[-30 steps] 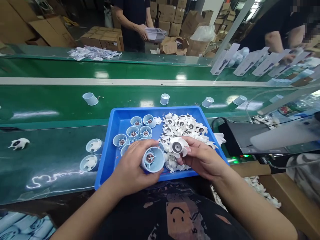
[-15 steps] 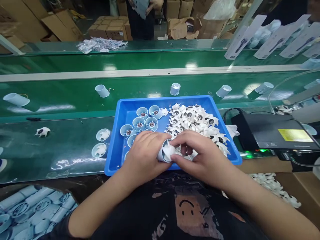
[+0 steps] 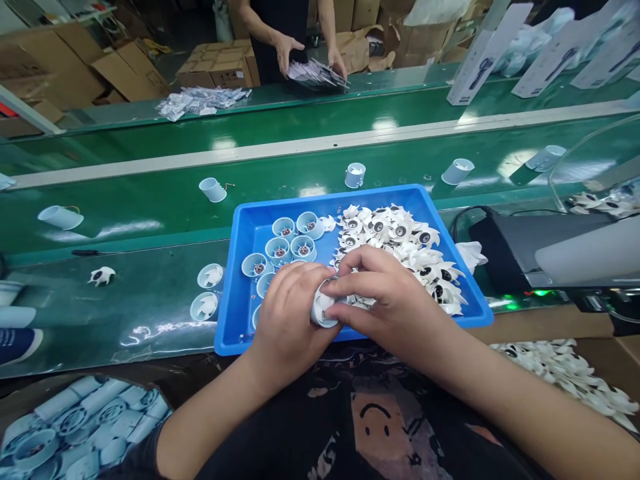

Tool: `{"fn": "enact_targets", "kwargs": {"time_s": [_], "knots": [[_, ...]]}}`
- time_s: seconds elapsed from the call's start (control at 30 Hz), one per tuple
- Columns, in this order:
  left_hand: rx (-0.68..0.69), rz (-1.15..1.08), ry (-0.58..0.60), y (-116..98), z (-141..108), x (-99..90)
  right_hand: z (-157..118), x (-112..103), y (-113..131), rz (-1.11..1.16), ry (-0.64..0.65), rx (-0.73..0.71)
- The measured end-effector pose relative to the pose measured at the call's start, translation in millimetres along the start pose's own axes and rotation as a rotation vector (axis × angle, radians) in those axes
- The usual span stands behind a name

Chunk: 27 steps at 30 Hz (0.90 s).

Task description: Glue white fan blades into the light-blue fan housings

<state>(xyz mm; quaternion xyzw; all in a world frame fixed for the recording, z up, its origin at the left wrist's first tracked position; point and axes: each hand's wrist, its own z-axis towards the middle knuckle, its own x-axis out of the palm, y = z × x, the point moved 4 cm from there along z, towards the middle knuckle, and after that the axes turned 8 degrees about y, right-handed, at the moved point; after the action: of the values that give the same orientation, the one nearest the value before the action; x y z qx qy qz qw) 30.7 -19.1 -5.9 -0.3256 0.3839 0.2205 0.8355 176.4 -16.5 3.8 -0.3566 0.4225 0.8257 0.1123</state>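
My left hand [image 3: 287, 317] is wrapped round a light-blue plastic cylinder [image 3: 316, 316], its open end tilted up towards me. Inside that end sits a white fan blade [image 3: 325, 304], pinched or pressed by the thumb and forefinger of my right hand [image 3: 387, 293]. Both hands are over the front of a blue tray [image 3: 226, 293]. On the tray's left side stand several light-blue cylinders [image 3: 278, 250] with small reddish-brown motor parts inside. A heap of white fan blades [image 3: 395, 230] with dark hubs fills its right side.
Two cylinders with blades [image 3: 204, 306] stand left of the tray. More cylinders [image 3: 213, 190] are spaced along the green conveyor [image 3: 280, 167]. A black device [image 3: 520, 250] is at right. Bins of cylinders [image 3: 75, 427] and blades [image 3: 565, 380] flank me. A co-worker's hands [image 3: 287, 52] hold flat packets opposite.
The fan blade sits deeper in the cylinder, with my right fingers closer over its opening. The co-worker has lowered the packets towards the far ledge. My view has turned slightly.
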Motion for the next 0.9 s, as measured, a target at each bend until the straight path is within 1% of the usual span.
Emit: {"fn": "enact_targets", "kwargs": {"time_s": [0.3,0.5,0.57,0.63,0.77,0.83,0.9], "knots": [[-0.007,-0.02,-0.004,-1.1,3.9,2.5,-0.4,-1.7,-5.9,0.09,0.006,0.01],[0.012,-0.051,0.061,-2.1,7.6,6.8,1.2,3.2,-11.8,0.139,0.002,0.054],[0.015,-0.06,0.052,0.3,8.2,6.3,-0.2,0.6,-9.0,0.091,-0.005,0.059],[0.01,-0.07,0.036,4.5,8.1,5.2,-3.8,-4.5,-3.7,-0.005,-0.025,0.067],[-0.056,-0.078,0.022,15.2,5.7,4.9,-12.8,-9.7,9.1,-0.139,-0.035,0.001],[-0.07,-0.082,0.015,17.4,3.5,6.2,-15.2,-7.6,11.2,-0.195,-0.002,-0.023],[-0.071,-0.093,0.021,17.5,0.7,7.8,-16.5,-8.6,11.2,-0.228,-0.01,-0.044]]}}
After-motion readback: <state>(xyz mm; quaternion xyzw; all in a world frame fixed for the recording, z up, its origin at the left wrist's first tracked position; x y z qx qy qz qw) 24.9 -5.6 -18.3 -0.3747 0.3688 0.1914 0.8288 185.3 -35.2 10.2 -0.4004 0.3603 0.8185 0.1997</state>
